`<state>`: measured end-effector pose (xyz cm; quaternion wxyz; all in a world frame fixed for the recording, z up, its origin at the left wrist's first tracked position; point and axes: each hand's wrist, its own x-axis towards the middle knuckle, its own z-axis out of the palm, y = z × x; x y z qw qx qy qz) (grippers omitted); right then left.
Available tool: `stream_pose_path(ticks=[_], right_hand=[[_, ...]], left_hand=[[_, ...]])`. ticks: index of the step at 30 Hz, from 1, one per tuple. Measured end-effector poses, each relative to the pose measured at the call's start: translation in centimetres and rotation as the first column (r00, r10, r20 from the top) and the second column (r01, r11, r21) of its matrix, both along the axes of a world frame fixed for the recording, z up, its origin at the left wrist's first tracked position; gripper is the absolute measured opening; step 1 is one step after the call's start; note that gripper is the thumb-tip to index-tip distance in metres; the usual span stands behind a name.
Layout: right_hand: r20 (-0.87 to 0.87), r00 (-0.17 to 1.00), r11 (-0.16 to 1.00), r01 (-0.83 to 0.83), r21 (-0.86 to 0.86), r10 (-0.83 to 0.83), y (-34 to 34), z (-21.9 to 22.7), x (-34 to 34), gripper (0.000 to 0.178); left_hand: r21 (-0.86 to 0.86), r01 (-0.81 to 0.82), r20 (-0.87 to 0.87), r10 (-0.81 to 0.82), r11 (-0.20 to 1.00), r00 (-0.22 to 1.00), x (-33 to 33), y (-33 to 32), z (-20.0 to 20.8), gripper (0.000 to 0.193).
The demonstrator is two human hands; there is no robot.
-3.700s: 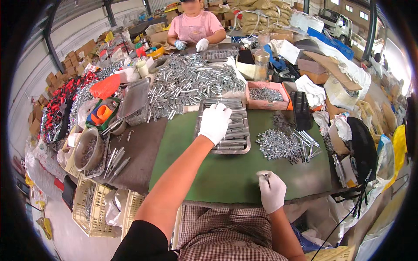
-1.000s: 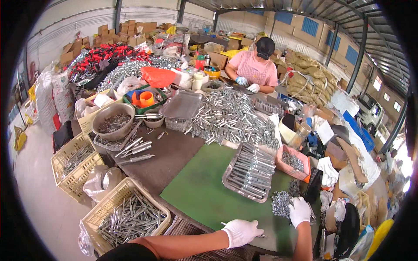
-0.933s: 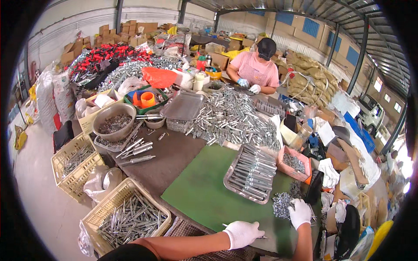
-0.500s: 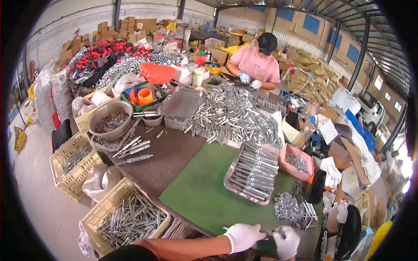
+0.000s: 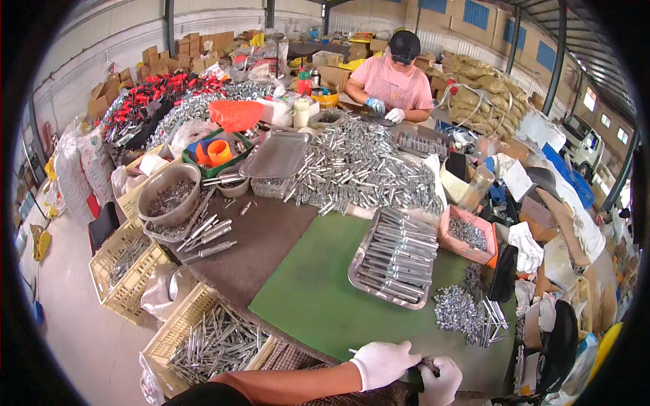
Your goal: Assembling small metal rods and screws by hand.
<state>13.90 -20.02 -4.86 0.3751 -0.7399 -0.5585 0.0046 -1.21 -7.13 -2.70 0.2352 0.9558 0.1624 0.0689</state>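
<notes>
Two white-gloved hands meet at the near edge of the green mat [image 5: 305,284]. The left hand [image 5: 384,365] is closed around a slim metal rod [image 5: 352,350]; one tip sticks out on the left, the rest is hidden by the glove. The right hand [image 5: 441,380] is just beside the left fingertips, its fingers bent; a dark patch shows between them, and I cannot tell whether it grips anything. The rod thus lies inside the left fist, its hidden end toward the right hand.

Just beyond the hands, to the right, small metal parts [image 5: 457,310] lie heaped on the mat, with thin pins [image 5: 494,321] touching the heap's right side. Farther off, a metal tray [image 5: 382,296] sits aslant, filled with thicker rods [image 5: 399,254] lying side by side. Right of it stands a pink box [image 5: 467,250] of small pieces.

Left of the mat, several loose rods [image 5: 210,237] lie on the dark surface [image 5: 271,243], near a grey bowl [image 5: 166,216]. A cream crate [image 5: 157,355] of rods stands at near left, below the surface. At the far side, behind a wide heap of metal tubes [image 5: 365,166], a co-worker [image 5: 399,81] in pink bends over their gloved hands.
</notes>
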Motion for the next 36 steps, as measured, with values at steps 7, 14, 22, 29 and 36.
stream_pose_path(ticks=[7, 14, 22, 29, 36], right_hand=[[-0.111, 0.990, 0.992, 0.095, 0.080, -0.086, 0.5, -0.8, 0.1, 0.012], [-0.125, 0.991, 0.999, 0.045, -0.004, -0.045, 0.5, -0.3, -0.9, 0.014], [0.051, 0.998, 1.000, -0.024, -0.013, 0.025, 0.3, 0.3, -0.7, 0.014], [0.076, 0.997, 0.994, -0.002, -0.107, 0.010, 0.3, 1.3, 0.0, 0.012], [-0.057, 0.996, 0.997, 0.064, 0.038, -0.062, 0.1, 0.8, 2.9, 0.013]], left_hand=[[0.065, -0.001, 0.063, -0.004, 0.998, 0.998, -0.1, 0.1, -0.5, 0.019], [0.051, -0.001, 0.024, 0.000, 0.999, 1.000, -0.3, 0.0, -0.1, 0.019], [0.132, -0.017, 0.093, 0.005, 0.991, 0.996, 0.1, 0.3, -0.5, 0.016], [0.137, -0.024, 0.026, 0.020, 0.990, 0.999, -0.5, 0.3, 0.4, 0.018], [0.157, -0.031, 0.074, 0.020, 0.987, 0.997, -0.7, -0.5, 0.4, 0.016]])
